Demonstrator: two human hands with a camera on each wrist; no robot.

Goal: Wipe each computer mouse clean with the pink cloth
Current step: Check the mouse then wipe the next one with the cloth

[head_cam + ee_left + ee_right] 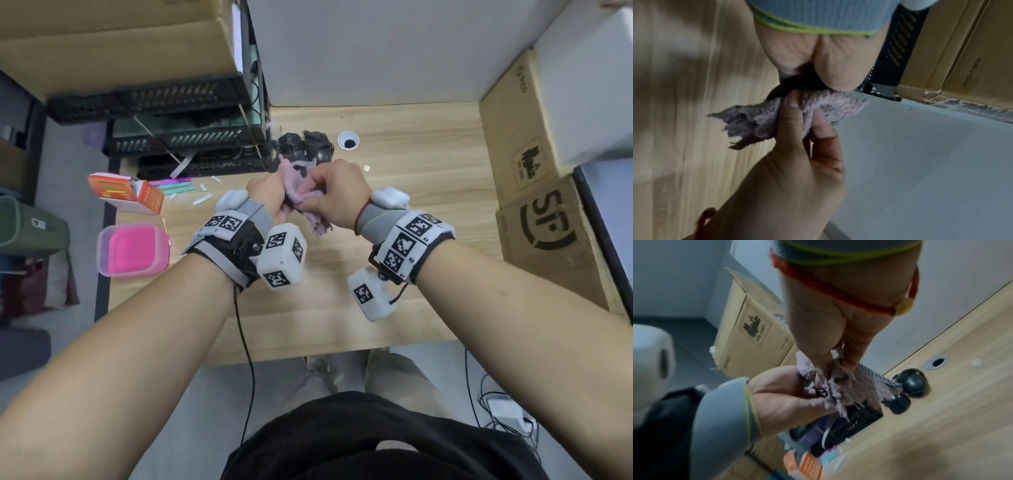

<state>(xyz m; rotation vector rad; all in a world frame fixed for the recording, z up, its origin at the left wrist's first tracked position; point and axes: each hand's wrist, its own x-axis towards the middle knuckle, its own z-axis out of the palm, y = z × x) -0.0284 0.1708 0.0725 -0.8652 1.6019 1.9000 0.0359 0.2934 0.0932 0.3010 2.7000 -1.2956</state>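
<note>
Over the middle of the wooden desk (394, 164) both hands meet. My left hand (265, 192) curls round a black mouse (774, 95), which shows only as a dark rounded edge under the palm. My right hand (330, 192) pinches the fuzzy pink cloth (301, 197) between thumb and fingers and holds it against that mouse. In the left wrist view the cloth (756, 123) bunches round the right hand's fingers (793, 113). Two more black mice (291, 147) (320, 149) lie on the desk just beyond the hands, also seen as dark mice (914, 383) (900, 404) in the right wrist view.
A pink lidded tub (133, 248) and an orange box (126, 193) sit at the desk's left edge. Black mesh trays (178, 137) stack at the back left. Cardboard boxes (537, 222) line the right side. A cable hole (348, 140) lies behind the mice.
</note>
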